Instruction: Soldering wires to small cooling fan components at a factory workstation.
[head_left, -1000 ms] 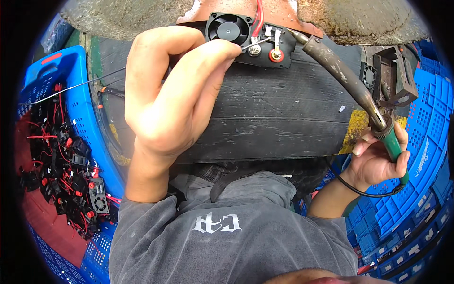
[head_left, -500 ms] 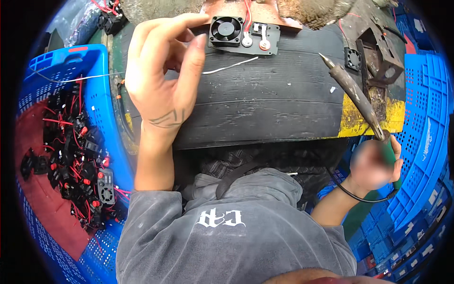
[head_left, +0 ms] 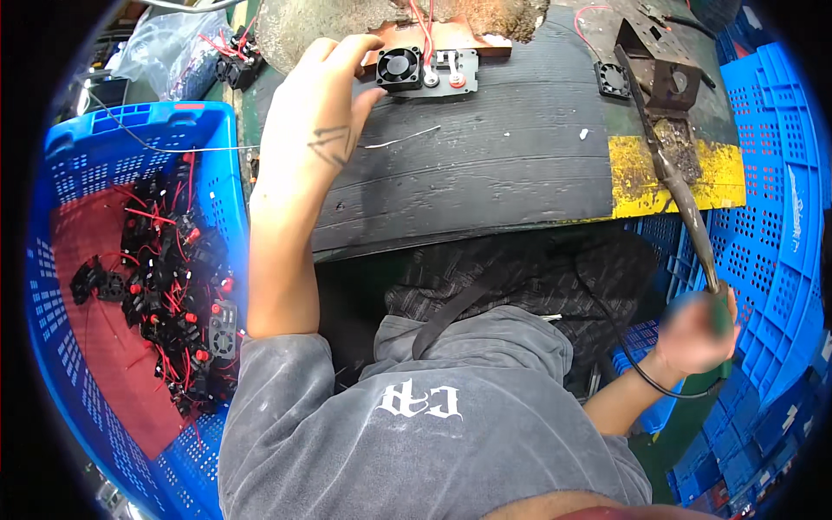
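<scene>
My left hand [head_left: 316, 108] reaches to the left edge of a small black cooling fan [head_left: 399, 68] on a dark panel [head_left: 459, 80]. Its thumb and index finger are spread beside the fan; whether they touch it I cannot tell. A thin silvery wire [head_left: 399, 140] passes beneath the wrist, its free end on the bench. My right hand [head_left: 698, 334], partly blurred, grips the green handle of a soldering iron [head_left: 680, 195] at the lower right. The iron's shaft points up to a rusty metal bracket [head_left: 663, 74]; its tip is hard to make out against the bracket.
A blue crate [head_left: 130, 126] at left holds a heap of black parts with red wires. Another blue crate [head_left: 771, 208] stands at right. A copper-coloured block [head_left: 490, 45] lies behind the panel, and a second fan [head_left: 613, 80] sits near the bracket. The dark bench [head_left: 485, 165] curves across the middle.
My left hand has moved forward and right toward the fan, leaving the wire under its wrist. The soldering iron has swung upright, its tip end now by the bracket. My right hand sits lower.
</scene>
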A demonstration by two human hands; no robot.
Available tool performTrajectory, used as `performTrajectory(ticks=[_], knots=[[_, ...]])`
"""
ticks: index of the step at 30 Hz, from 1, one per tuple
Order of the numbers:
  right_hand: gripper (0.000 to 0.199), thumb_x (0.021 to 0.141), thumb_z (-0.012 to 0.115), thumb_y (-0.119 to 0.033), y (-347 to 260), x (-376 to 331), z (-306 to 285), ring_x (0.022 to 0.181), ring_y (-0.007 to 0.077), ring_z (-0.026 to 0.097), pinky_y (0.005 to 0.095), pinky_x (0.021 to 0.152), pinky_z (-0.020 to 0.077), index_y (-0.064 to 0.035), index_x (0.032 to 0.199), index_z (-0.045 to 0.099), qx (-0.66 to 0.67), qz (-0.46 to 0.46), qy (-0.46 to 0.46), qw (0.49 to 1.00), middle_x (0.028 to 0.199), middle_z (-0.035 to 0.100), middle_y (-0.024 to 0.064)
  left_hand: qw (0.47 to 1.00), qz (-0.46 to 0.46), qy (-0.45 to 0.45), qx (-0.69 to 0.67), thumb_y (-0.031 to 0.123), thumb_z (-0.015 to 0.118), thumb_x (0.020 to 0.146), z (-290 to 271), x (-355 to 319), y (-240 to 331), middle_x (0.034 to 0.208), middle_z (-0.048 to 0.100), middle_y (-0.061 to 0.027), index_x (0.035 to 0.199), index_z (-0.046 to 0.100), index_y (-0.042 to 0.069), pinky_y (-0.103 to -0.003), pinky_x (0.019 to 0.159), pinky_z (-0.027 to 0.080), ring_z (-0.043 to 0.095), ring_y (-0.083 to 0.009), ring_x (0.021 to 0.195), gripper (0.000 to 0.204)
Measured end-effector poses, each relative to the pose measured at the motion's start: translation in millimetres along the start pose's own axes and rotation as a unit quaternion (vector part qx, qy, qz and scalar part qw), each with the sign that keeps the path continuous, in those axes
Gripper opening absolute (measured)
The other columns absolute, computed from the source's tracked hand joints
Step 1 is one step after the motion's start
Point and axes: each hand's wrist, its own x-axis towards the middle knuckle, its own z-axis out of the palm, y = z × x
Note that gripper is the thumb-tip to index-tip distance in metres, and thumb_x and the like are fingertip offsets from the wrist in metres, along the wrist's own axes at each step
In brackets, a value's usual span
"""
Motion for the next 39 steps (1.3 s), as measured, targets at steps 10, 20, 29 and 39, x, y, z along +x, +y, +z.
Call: performTrajectory(ticks=[10, 20, 29, 39], knots=[[0.057, 0.094, 0.049, -0.043, -13.5, -9.6, -27.5, 0.071, 0.0183, 0.062, 0.0252, 0.048, 0.0498, 0.0051, 0.124, 0.056, 0.026, -0.011, 0.066, 0.997, 0.104, 0.065, 0.0181, 0.996, 0.040, -0.078, -0.030, 0.022, 0.079, 0.074, 17.0, 18.9, -6.7, 0.084, 0.060, -0.0132, 0.121, 0.059, 0.011, -0.039, 0.074, 0.049, 0.059, -0.0313, 0.080, 0.052], [0.057, 0.098, 0.038, -0.045, -4.6, 3.1, -17.2, 0.049, 0.0191, 0.056, 0.0237, 0.036, 0.0383, 0.0032, 0.120, 0.058, -0.033, -0.022, 0.131, 0.991, 0.080, 0.068, 0.0188, 0.999, 0.034, -0.018, -0.031, 0.018, 0.079, 0.076, 5.4, 9.7, 5.4, 0.079, 0.055, -0.0075, 0.121, 0.063, 0.011, -0.032, 0.063, 0.046, 0.055, -0.0194, 0.066, 0.049], [0.053, 0.098, 0.038, -0.043, 12.9, 5.1, -22.0, 0.048, 0.0200, 0.057, 0.0241, 0.035, 0.0395, 0.0013, 0.116, 0.062, -0.012, 0.010, 0.093, 0.996, 0.075, 0.067, 0.0179, 0.996, 0.015, 0.012, -0.083, 0.003, 0.077, 0.075, -31.7, -17.3, 25.9, 0.085, 0.054, -0.0035, 0.122, 0.063, 0.006, -0.023, 0.072, 0.047, 0.054, -0.0119, 0.075, 0.049], [0.054, 0.098, 0.039, -0.044, 13.9, 7.0, -28.4, 0.047, 0.0202, 0.056, 0.0241, 0.036, 0.0406, 0.0017, 0.115, 0.062, 0.008, 0.011, 0.097, 0.995, 0.078, 0.068, 0.0172, 0.995, -0.019, 0.012, -0.092, -0.004, 0.074, 0.074, -45.4, -38.2, 28.0, 0.097, 0.061, -0.0042, 0.123, 0.063, 0.003, -0.023, 0.071, 0.049, 0.058, -0.0099, 0.078, 0.050]])
